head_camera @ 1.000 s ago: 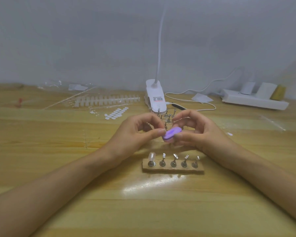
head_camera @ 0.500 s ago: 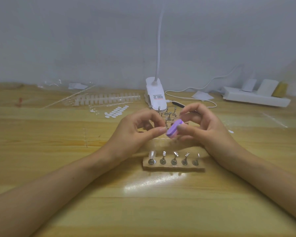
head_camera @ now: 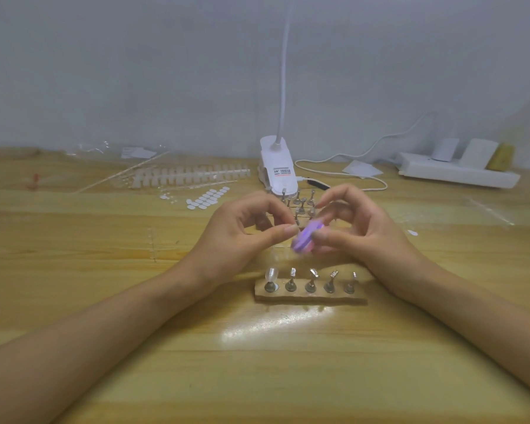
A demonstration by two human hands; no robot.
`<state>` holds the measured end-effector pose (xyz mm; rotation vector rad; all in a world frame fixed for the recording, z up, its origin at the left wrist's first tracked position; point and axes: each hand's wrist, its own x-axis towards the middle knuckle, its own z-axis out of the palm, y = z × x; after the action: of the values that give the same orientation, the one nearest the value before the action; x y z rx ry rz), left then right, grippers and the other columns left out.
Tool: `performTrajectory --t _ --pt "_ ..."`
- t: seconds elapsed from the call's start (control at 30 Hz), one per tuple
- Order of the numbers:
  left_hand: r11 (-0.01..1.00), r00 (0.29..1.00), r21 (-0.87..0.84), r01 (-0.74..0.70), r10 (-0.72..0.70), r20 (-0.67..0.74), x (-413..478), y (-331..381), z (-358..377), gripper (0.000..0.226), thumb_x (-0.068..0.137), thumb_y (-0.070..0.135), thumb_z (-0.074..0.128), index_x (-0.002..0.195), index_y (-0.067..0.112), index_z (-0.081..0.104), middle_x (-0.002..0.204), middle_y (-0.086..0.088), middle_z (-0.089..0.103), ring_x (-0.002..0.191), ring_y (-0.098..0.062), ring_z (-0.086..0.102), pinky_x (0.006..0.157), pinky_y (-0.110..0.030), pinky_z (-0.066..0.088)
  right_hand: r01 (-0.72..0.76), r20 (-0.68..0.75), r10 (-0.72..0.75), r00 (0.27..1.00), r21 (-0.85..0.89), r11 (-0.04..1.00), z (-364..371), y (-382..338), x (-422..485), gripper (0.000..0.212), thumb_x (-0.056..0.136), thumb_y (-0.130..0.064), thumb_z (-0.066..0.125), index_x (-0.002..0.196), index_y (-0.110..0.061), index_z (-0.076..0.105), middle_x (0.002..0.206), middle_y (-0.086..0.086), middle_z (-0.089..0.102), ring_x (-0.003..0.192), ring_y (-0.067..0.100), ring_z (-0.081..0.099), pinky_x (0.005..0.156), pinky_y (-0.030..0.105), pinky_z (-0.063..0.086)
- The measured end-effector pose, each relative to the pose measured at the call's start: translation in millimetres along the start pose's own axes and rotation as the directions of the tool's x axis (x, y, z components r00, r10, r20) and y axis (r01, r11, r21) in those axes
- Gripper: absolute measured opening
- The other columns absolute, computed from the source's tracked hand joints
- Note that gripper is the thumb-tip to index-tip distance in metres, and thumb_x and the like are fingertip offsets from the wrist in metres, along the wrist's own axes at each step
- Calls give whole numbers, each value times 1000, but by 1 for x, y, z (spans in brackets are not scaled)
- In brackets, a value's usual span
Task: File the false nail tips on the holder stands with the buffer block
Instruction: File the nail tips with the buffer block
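My right hand (head_camera: pixel 367 231) pinches a small purple buffer block (head_camera: pixel 304 240) between thumb and fingers, held above the table. My left hand (head_camera: pixel 242 237) has thumb and forefinger closed together right beside the block; what it pinches is too small to make out. Below both hands a tan holder base (head_camera: pixel 312 296) carries several metal stands in a row. The leftmost stand bears a clear false nail tip (head_camera: pixel 271 273); the others show bare metal tops. More loose stands (head_camera: pixel 303 205) cluster behind my hands.
A white clip lamp (head_camera: pixel 277 169) with its cable stands at the back centre. Strips of nail tips (head_camera: pixel 190 175) and white adhesive tabs (head_camera: pixel 207 198) lie back left. A white power strip (head_camera: pixel 456 174) sits back right on the wooden table (head_camera: pixel 104 301).
The purple block has tilted and dipped slightly lower between my hands, blurred by motion. Both hands stay above the holder base in nearly the same place.
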<state>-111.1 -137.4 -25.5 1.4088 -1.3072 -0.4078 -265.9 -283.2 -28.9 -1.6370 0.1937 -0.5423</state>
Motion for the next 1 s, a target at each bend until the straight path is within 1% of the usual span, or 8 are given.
performTrajectory --t 0.07,0.2,0.37,0.47,0.57,0.67,0.8,1.0 --pt "1000 1000 -4 -2 2 7 0 0 0 6 85 10 73 80 13 69 88 -6 67 76 -11 58 74 -23 49 14 38 -12 999 -36 999 1 2 0 36 80 -16 81 108 -23 59 98 5 70 86 31 75 74 39 62" --pt "1000 1000 -14 21 -21 5 -1 0 -1 6 86 15 72 81 14 68 83 6 66 70 -7 55 68 -14 44 79 -160 -73 984 29 996 -7 -5 1 34 85 -24 71 115 -18 57 106 12 68 92 24 74 72 26 58" --pt "995 996 -54 90 -90 -11 -5 -1 -6 11 90 15 69 81 15 62 72 12 63 56 -6 60 45 -11 37 50 65 -42 997 -117 992 -2 -9 -12 28 99 -25 57 126 -23 51 109 3 68 93 30 75 72 36 62" --pt "992 993 71 106 -110 50 -12 0 -12 12 90 13 70 81 16 63 74 9 66 55 -11 67 42 -15 39 13 111 4 994 -152 988 4 -9 -15 30 98 -22 54 128 -21 50 109 3 64 92 29 75 73 33 61" --pt "985 980 80 151 -160 118 -15 3 -17 11 88 19 72 80 18 65 64 0 68 42 -7 56 39 -15 36 -7 127 28 991 -168 986 5 -12 -16 30 98 -22 51 128 -25 49 106 -2 64 92 28 75 70 34 61" --pt "981 970 80 178 -188 156 -14 5 -21 11 87 19 73 80 18 66 60 -1 67 39 -6 55 37 -16 35 -20 171 46 984 -148 989 6 -11 -19 29 99 -23 53 128 -28 50 105 -4 63 91 29 75 64 28 59" --pt "971 952 66 231 -240 190 -14 6 -23 10 86 26 73 79 23 66 62 -4 69 40 -7 50 38 -16 34 -47 210 73 975 -126 991 7 -11 -20 32 95 -28 59 127 -31 54 108 -3 64 91 29 75 69 34 62" --pt "982 986 -113 153 -143 90 -10 9 -5 13 86 12 72 76 17 66 62 18 61 49 4 49 49 -5 36 -134 97 131 987 21 991 4 -6 -12 34 81 -16 75 113 -21 68 105 8 71 91 34 74 77 37 61"
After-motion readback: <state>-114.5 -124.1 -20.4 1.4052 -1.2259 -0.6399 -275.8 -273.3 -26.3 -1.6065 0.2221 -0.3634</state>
